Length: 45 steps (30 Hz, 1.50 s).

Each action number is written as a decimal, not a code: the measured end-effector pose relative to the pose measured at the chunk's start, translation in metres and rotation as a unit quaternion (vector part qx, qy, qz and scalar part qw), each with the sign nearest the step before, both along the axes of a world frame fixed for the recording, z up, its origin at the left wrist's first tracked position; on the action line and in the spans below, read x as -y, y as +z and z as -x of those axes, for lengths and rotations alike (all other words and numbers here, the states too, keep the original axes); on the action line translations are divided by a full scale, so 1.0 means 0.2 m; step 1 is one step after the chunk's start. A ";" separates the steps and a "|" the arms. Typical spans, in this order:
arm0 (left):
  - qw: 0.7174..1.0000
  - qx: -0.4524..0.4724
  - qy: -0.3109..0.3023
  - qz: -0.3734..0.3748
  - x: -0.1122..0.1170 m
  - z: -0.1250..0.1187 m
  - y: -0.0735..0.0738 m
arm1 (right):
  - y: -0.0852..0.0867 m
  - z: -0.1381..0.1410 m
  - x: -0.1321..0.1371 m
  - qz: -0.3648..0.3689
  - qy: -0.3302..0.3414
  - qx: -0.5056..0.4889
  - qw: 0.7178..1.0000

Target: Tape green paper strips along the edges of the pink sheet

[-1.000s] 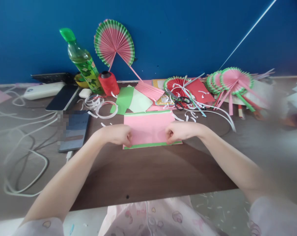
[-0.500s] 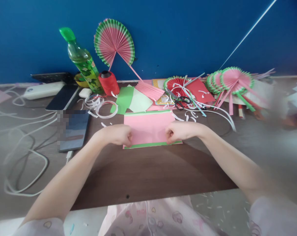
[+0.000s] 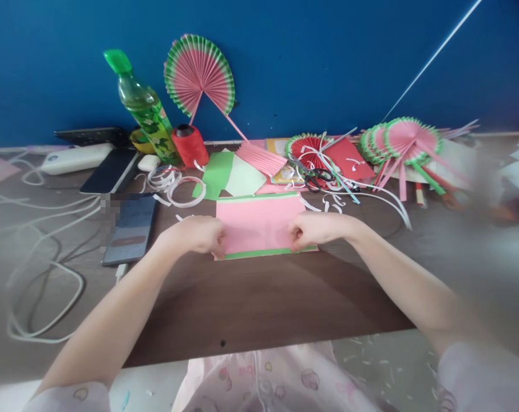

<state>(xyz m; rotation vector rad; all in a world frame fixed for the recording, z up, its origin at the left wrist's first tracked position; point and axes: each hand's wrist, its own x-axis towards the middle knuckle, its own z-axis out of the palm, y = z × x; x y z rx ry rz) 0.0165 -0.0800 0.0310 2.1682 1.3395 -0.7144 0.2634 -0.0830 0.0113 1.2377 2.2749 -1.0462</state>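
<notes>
A pink sheet of paper (image 3: 257,223) lies flat on the desk, with a green strip along its far edge and another along its near edge. My left hand (image 3: 203,233) is closed, its curled fingertips at the near left corner of the sheet. Over the near right part, my right hand (image 3: 313,230) is closed too, thumb and fingers pinched at the green strip (image 3: 259,253). Just beyond the sheet are a pale green paper (image 3: 246,174), a green paper (image 3: 216,171) and a pleated pink paper (image 3: 262,158).
At the back left stand a green bottle (image 3: 145,111) and a red thread spool (image 3: 190,146). A roll of tape (image 3: 186,191) and a phone (image 3: 130,232) lie left. Black scissors (image 3: 318,180) sit among paper scraps. Folded paper fans (image 3: 413,140) are at right; one fan (image 3: 201,74) leans on the wall.
My left hand has slid slightly left along the near edge of the sheet. My right hand and the paper stay almost still.
</notes>
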 end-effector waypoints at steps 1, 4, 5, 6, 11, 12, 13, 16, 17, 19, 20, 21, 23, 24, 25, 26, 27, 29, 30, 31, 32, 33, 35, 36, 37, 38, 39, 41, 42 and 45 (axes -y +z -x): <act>1.000 0.002 0.001 -0.002 0.00 0.00 0.00 | 0.00 0.00 0.00 0.002 0.000 -0.002 1.000; 1.000 0.009 0.008 -0.010 0.01 0.00 0.00 | 0.00 0.00 0.00 0.001 0.001 -0.001 1.000; 1.000 0.010 0.009 -0.013 0.01 0.00 0.00 | 0.00 0.00 0.00 0.000 0.001 0.002 1.000; 1.000 0.009 0.011 -0.014 0.01 0.00 0.00 | 0.00 0.00 0.00 -0.002 0.001 0.003 1.000; 1.000 0.005 0.012 -0.011 0.01 0.00 0.00 | 0.00 0.01 0.00 -0.005 0.000 0.007 1.000; 1.000 0.004 0.013 -0.010 0.01 0.00 0.00 | 0.00 0.01 0.00 -0.006 -0.001 0.007 1.000; 1.000 0.004 0.012 -0.007 0.01 0.01 -0.01 | 0.00 0.01 0.00 -0.007 -0.001 0.007 1.000; 0.999 0.033 -0.004 0.013 0.01 0.01 -0.01 | 0.01 0.01 0.01 -0.003 -0.006 0.004 1.000; 0.998 0.058 -0.012 0.017 0.01 0.00 -0.01 | 0.01 0.01 0.01 0.000 -0.007 0.002 1.000; 0.992 0.120 -0.028 0.003 0.02 -0.03 -0.02 | 0.01 0.01 0.01 0.001 -0.003 0.001 1.000; 0.987 0.154 -0.036 -0.015 0.03 -0.04 -0.03 | 0.01 0.01 0.01 -0.001 0.000 0.002 1.000; 0.981 0.187 -0.048 -0.038 0.03 -0.07 -0.05 | 0.01 0.01 0.01 -0.004 0.003 0.003 1.000; 0.959 0.261 -0.090 -0.069 0.04 -0.11 -0.11 | 0.01 0.01 0.00 -0.009 0.004 0.004 1.000; 0.942 0.301 -0.112 -0.096 0.04 -0.12 -0.14 | 0.01 0.01 0.00 -0.010 0.003 0.004 1.000; 0.929 0.324 -0.124 -0.130 0.04 -0.13 -0.18 | 0.01 0.01 0.00 -0.008 0.001 0.005 1.000; 0.919 0.340 -0.128 -0.156 0.04 -0.14 -0.22 | 0.01 0.01 0.00 -0.007 -0.001 0.006 1.000; 0.912 0.347 -0.135 -0.172 0.04 -0.14 -0.26 | 0.01 0.01 0.01 -0.005 -0.003 0.007 1.000; 0.906 0.344 -0.152 -0.196 0.04 -0.13 -0.32 | 0.01 0.01 0.01 0.002 -0.005 0.007 1.000; 0.902 0.343 -0.162 -0.206 0.04 -0.13 -0.35 | 0.01 0.01 0.01 0.004 -0.006 0.004 1.000; 0.899 0.340 -0.172 -0.216 0.04 -0.12 -0.36 | 0.01 0.01 0.01 0.007 -0.007 0.002 1.000; 0.896 0.337 -0.180 -0.226 0.04 -0.12 -0.37 | 0.01 0.01 0.01 0.008 -0.007 0.000 1.000; 0.894 0.334 -0.187 -0.234 0.04 -0.11 -0.38 | 0.00 0.01 0.01 0.008 -0.008 -0.001 1.000; 0.891 0.326 -0.197 -0.248 0.05 -0.11 -0.38 | -0.01 0.00 0.00 0.009 -0.007 -0.001 1.000; 0.890 0.323 -0.199 -0.254 0.05 -0.11 -0.38 | -0.01 0.00 0.00 0.010 -0.005 -0.001 1.000; 0.890 0.320 -0.200 -0.257 0.05 -0.11 -0.38 | -0.01 0.00 0.00 0.010 -0.001 -0.003 1.000; 0.890 0.317 -0.200 -0.260 0.05 -0.11 -0.38 | -0.01 0.00 0.00 0.009 0.003 -0.005 1.000; 0.890 0.315 -0.199 -0.261 0.05 -0.11 -0.38 | -0.01 0.00 -0.01 0.008 0.006 -0.008 1.000; 0.891 0.312 -0.198 -0.262 0.05 -0.11 -0.38 | 0.00 -0.01 -0.01 0.010 0.008 -0.015 1.000; 0.892 0.312 -0.198 -0.262 0.05 -0.11 -0.38 | 0.00 -0.01 -0.01 0.011 0.008 -0.019 1.000; 0.891 0.317 -0.196 -0.259 0.05 -0.11 -0.38 | 0.00 -0.01 0.00 0.018 0.004 -0.021 1.000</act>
